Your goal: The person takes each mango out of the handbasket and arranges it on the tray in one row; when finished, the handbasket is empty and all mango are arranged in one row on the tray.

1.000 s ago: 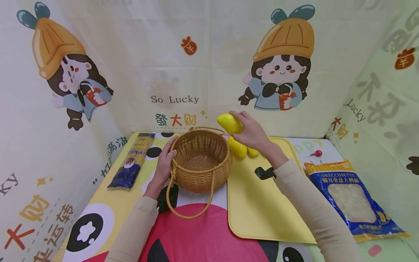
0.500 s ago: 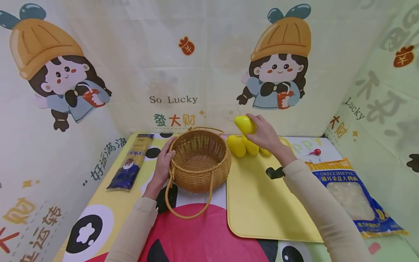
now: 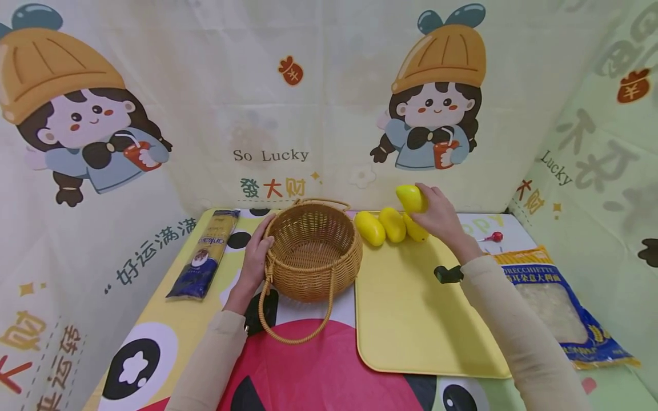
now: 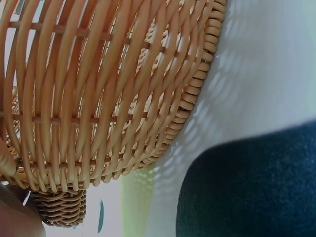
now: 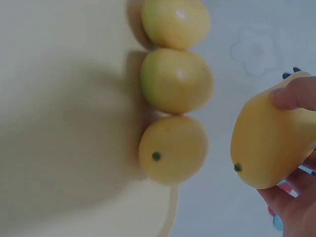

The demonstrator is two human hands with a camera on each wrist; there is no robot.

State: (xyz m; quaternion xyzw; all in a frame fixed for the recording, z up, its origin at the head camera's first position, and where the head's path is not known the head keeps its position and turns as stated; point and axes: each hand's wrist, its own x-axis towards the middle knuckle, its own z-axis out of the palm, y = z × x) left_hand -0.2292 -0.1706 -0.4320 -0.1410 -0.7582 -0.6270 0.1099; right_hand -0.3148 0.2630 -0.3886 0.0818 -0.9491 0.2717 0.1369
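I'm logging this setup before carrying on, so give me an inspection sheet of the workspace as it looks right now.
Surface: table under a cartoon-print cloth, with a yellow mat on its right half.
Job's things: wicker basket, empty, handle down; three yellow mangoes in a row at the mat's far edge; a fourth mango held above them.
Clutter: spaghetti pack, orecchiette bag, red lollipop.
Hands: left hand rests on the basket's side; right hand grips the fourth mango.
Cables: nothing seen.
Surroundings: cartoon-print fabric walls.
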